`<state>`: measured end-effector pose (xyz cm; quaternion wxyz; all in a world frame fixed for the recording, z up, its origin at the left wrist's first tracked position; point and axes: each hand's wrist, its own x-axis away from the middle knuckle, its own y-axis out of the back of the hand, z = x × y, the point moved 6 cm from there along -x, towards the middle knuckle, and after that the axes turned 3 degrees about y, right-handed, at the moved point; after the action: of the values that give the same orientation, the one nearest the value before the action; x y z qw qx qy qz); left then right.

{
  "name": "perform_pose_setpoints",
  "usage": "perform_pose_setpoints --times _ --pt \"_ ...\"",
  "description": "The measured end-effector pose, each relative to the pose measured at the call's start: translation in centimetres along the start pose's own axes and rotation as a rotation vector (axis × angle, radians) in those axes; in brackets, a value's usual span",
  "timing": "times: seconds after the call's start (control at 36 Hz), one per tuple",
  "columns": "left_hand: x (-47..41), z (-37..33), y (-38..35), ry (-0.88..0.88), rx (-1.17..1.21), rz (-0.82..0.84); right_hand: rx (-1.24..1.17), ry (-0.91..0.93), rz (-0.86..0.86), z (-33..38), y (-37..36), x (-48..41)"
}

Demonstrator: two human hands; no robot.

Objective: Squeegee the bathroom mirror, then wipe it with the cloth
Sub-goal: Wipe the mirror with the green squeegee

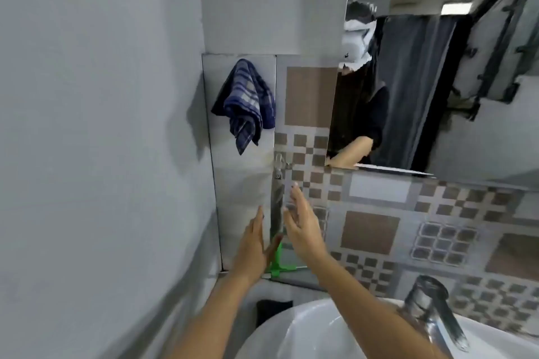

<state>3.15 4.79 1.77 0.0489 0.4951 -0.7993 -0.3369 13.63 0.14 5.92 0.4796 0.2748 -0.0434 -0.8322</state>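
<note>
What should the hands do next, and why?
Probably close the left hand around the green squeegee leaning by the wall. Both hands, the right hand too, are open and empty, hovering just above it. The blue checked cloth hangs untouched on the wall, and squeegeeing the mirror comes first.

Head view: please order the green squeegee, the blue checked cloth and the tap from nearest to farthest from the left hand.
From the left hand:
1. Green squeegee, just right of it, low against the wall.
2. Blue checked cloth, hanging above on the wall.
3. Tap, far right, over the sink.
</note>
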Motion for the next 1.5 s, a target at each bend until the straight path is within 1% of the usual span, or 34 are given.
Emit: perform_pose_setpoints --times 0.08,0.14,0.19,0.31,0.36,0.44,0.53,0.61,0.69,0.75,0.81,0.94,1.03,1.08,1.17,1.25,1.31,1.36,1.44,1.5 --pt "-0.4 1.7 -2.2 0.081 0.056 0.145 -0.084 -0.034 -0.008 -0.9 -1.6 -0.8" --pt "-0.3 2.6 -3.3 0.115 0.147 0.206 -0.120 -0.069 -0.030 -1.5 -2.3 -1.1" --pt "-0.2 3.3 -4.2 0.114 0.213 0.230 -0.116 -0.080 -0.069 -2.2 -2.7 -1.1" --pt "-0.4 4.5 -4.9 0.120 0.277 0.169 -0.093 -0.035 -0.096 -2.7 -2.5 -1.6" --pt "-0.3 4.5 -4.8 0.110 0.293 0.145 -0.102 -0.042 -0.109 -2.9 -2.4 -1.7" --pt "0.2 3.9 -4.6 0.052 0.277 0.126 -0.121 -0.051 -0.130 -2.7 -2.3 -1.5" --pt "0.8 3.6 -4.4 0.031 0.238 0.123 -0.130 -0.039 -0.141 -2.2 -2.3 -0.9" --pt "1.2 3.2 -3.7 0.016 0.241 0.108 -0.174 -0.013 -0.190 -1.1 -1.5 -0.3" --pt "1.4 2.1 -2.6 -0.066 0.174 0.053 -0.265 0.051 -0.244 1.0 0.3 0.3" --pt "1.6 0.8 -1.8 -0.133 0.130 0.016 -0.271 0.119 -0.276 2.5 1.9 0.6" --pt "1.8 -1.1 -0.9 -0.202 0.102 0.017 -0.275 0.176 -0.310 3.9 3.7 1.1" --pt "2.2 -6.8 0.2 -0.345 0.063 0.166 -0.359 0.267 -0.342 6.6 9.7 2.4" --pt "2.6 -9.5 0.3 -0.386 0.020 0.271 -0.391 0.313 -0.343 7.4 14.0 3.1" --pt "2.7 -11.1 0.4 -0.402 -0.027 0.318 -0.399 0.307 -0.349 7.6 16.8 3.7" --pt "2.8 -13.6 0.4 -0.413 -0.132 0.380 -0.295 0.249 -0.386 7.2 21.0 4.8" --pt "3.1 -15.8 0.1 -0.392 -0.156 0.445 -0.130 0.172 -0.315 6.4 24.7 5.7" --pt "3.2 -17.2 -0.5 -0.402 -0.185 0.478 0.035 0.136 -0.260 6.1 27.0 6.2" --pt "3.4 -18.6 -1.3 -0.413 -0.240 0.508 0.259 0.134 -0.168 6.3 28.7 6.8" --pt "4.0 -20.5 -3.0 -0.426 -0.275 0.551 0.599 0.192 0.002 6.8 30.4 7.6" --pt "4.3 -21.7 -4.0 -0.437 -0.282 0.563 0.731 0.202 0.109 7.0 31.2 8.1"
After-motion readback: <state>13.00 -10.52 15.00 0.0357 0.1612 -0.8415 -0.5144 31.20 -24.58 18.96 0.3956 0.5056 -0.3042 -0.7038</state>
